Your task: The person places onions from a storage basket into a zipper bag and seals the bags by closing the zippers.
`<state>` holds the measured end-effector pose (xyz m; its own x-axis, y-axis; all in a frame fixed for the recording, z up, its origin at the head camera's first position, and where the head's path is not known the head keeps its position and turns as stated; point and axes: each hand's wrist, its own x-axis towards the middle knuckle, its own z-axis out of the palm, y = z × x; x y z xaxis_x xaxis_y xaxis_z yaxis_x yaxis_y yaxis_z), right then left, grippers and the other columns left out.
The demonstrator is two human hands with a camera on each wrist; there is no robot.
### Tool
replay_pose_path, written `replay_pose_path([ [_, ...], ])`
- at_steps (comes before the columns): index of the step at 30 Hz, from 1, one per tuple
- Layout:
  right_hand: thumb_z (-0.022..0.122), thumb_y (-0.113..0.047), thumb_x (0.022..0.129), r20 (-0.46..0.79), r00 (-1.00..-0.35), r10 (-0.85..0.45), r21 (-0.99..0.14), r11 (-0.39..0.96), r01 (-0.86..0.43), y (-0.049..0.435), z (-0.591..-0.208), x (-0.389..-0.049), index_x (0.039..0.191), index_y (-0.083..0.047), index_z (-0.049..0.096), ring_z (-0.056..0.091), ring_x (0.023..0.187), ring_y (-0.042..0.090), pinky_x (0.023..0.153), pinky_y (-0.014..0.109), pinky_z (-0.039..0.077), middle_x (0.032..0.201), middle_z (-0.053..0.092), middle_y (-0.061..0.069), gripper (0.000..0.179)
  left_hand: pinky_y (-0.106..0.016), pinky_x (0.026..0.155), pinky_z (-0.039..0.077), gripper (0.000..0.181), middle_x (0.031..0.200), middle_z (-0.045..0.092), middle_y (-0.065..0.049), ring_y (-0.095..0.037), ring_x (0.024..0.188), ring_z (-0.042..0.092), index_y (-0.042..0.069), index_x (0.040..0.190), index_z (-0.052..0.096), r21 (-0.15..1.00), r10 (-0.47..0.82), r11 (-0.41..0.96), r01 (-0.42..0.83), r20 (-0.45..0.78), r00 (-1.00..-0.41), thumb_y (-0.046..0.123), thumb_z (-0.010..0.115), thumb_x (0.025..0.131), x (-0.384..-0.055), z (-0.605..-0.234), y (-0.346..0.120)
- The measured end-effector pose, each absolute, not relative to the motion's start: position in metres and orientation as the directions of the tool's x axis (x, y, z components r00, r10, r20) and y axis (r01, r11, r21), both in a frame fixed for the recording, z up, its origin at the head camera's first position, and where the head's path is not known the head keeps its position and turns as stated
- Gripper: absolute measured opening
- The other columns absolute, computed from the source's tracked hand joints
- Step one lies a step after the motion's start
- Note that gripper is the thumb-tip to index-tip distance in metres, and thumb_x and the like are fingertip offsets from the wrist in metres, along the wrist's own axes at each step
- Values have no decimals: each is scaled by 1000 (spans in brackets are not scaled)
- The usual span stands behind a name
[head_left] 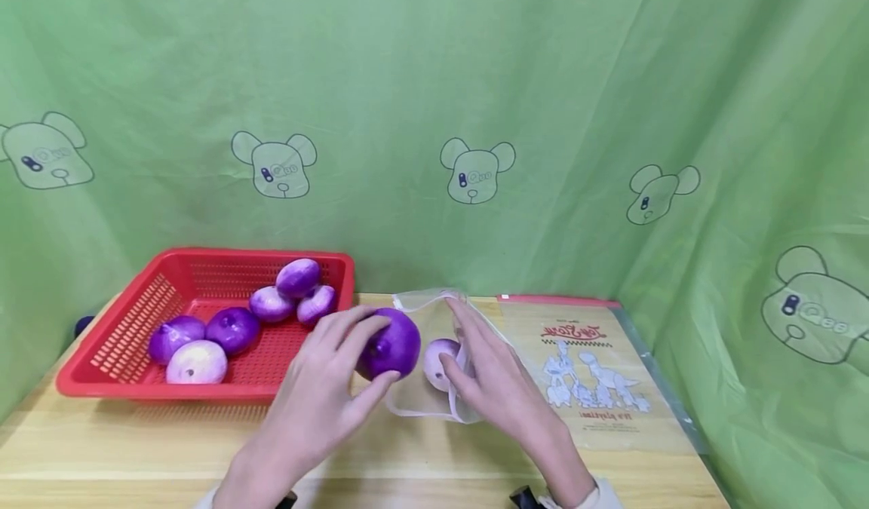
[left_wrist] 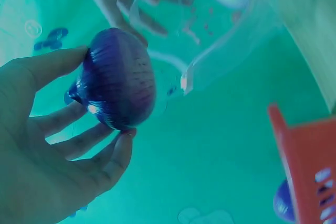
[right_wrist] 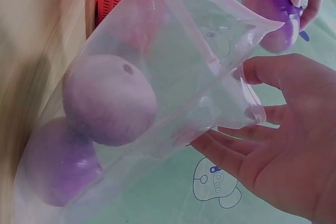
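My left hand (head_left: 322, 381) grips a purple onion (head_left: 398, 344) between thumb and fingertips, just left of the mouth of a clear plastic bag (right_wrist: 173, 85). My right hand (head_left: 498, 381) pinches the bag's edge, with the thumb at the rim and the other fingers along the outside. The mouth gapes towards the left hand. Inside the bag sit a pale onion (right_wrist: 109, 100) and a more purple onion (right_wrist: 63, 163), side by side near the bottom. In the left wrist view the held onion (left_wrist: 119, 80) shows its pointed tip towards the palm.
A red plastic basket (head_left: 224, 390) stands at the left with several onions in it, among them a pale onion (head_left: 197, 363). To the right lies a flat printed bag (head_left: 584, 426) with a red top strip. A green curtain (head_left: 380, 222) encloses the wooden table (head_left: 407, 464).
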<state>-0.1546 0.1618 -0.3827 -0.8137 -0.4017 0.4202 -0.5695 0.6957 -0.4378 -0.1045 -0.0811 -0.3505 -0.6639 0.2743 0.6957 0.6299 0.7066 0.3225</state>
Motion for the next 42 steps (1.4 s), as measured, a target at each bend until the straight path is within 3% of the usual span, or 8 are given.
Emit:
replay_pose_path([
  [11,62,-15,94,330,-870,-366,-481,727,-489,165,-371,-146,159,-36,5,60,120,26,87,37,57,156,38,7,89,-38,99,51,55,135,57,-9,-21,123,52,13,129,61,276,401,686,673,629,-666,27,83,80,-117,-383,-52],
  [17,61,-14,94,325,-837,-441,-441,712,-547,163,-367,-142,160,-30,5,51,132,25,107,41,42,163,21,0,88,-41,102,49,60,138,56,-13,-27,127,52,8,132,59,207,433,710,673,625,-650,25,84,80,-123,-397,-44],
  [21,63,-12,93,322,-819,-475,-428,699,-573,160,-365,-138,160,-28,6,48,134,24,109,39,39,164,16,-1,90,-44,103,48,59,139,56,-15,-32,126,52,5,129,59,152,422,741,654,653,-629,18,84,78,-126,-403,-41],
  [26,64,-11,92,320,-818,-479,-413,706,-575,159,-364,-135,161,-25,8,43,138,23,110,38,38,164,18,0,90,-37,86,54,35,117,58,-13,-28,106,55,6,106,62,93,408,770,632,690,-599,11,81,77,-130,-410,-40],
  [29,63,-13,93,318,-821,-473,-413,711,-569,158,-364,-135,161,-23,10,41,140,23,111,40,36,165,18,1,87,-32,71,46,24,99,60,-8,-25,90,52,7,94,65,28,439,780,626,688,-578,6,78,73,-131,-414,-40],
  [32,63,-15,94,321,-825,-466,-421,709,-565,158,-364,-135,161,-23,11,39,141,24,110,42,37,165,18,2,85,-30,65,36,26,92,66,-4,-22,85,51,6,97,70,-29,470,793,608,664,-581,3,74,71,-131,-416,-39],
  [38,61,-15,94,318,-829,-461,-435,706,-559,158,-364,-135,160,-29,7,34,144,23,111,44,36,165,15,-3,87,-30,66,33,43,112,71,-6,-21,87,49,6,116,69,-79,485,828,556,599,-638,5,71,73,-128,-418,-37],
  [42,62,-14,94,315,-829,-461,-431,709,-558,158,-364,-134,160,-26,6,31,145,22,112,42,33,165,11,-3,88,-31,70,36,37,117,70,-7,-24,96,54,6,111,69,-75,492,827,558,578,-651,8,73,74,-125,-415,-36],
])
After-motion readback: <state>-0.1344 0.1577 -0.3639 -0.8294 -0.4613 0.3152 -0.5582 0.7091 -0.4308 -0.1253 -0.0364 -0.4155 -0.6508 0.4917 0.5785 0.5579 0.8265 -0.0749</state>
